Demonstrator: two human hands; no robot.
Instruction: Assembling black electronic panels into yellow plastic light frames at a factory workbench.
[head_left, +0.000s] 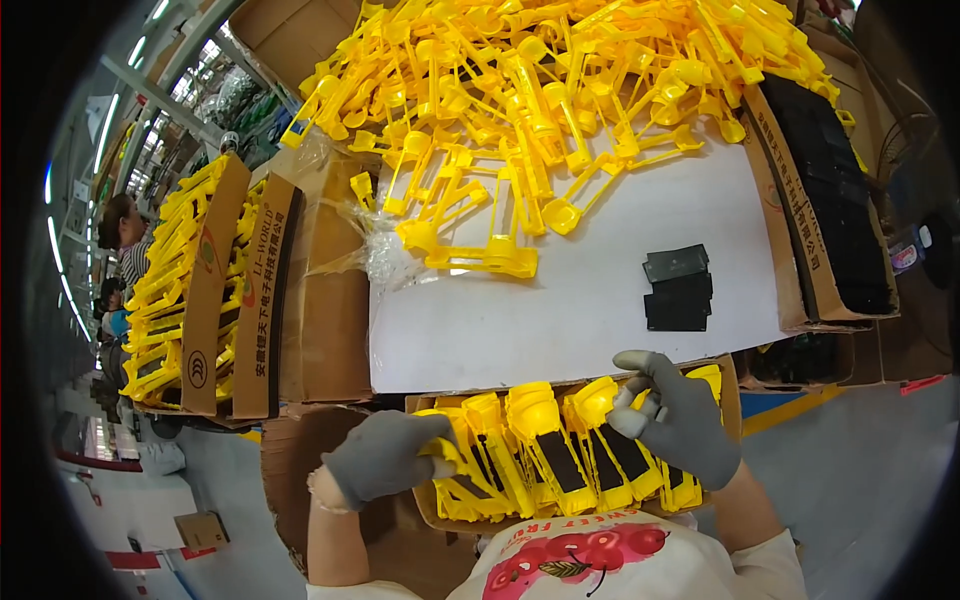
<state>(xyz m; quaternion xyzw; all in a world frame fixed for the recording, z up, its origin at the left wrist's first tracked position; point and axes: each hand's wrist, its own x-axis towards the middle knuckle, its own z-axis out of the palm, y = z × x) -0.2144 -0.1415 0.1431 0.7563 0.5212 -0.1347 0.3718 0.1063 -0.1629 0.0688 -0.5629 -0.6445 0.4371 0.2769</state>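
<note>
Here's the left hand (388, 456) in its grey glove, low at the left end of the front box (733, 402), thumb and forefinger a little apart, tips against a yellow holder (460, 463). Is that a firm pinch? Can't tell: the glove covers too much.

Over to the right hand (685, 425), also gloved, above the box's right half. Forefinger reaches out to the left, thumb side sits lower, a clear gap between them; the other fingers curl in toward the palm. Nothing shows gripped there. The tips hover around the top of another holder (594, 397), and whether they touch it, the angle doesn't say.

And the box itself, packed! Holders stand side by side in a leaning row, several with black panels (566, 462) showing in their frames. Just beyond, the white table (590, 335), with a few black plates (680, 290) overlapping on its right side, well apart from the big yellow pile (520, 100) at the far end. Cartons flank it: left one (212, 300) full of yellow, right one (822, 215) of black.
</note>
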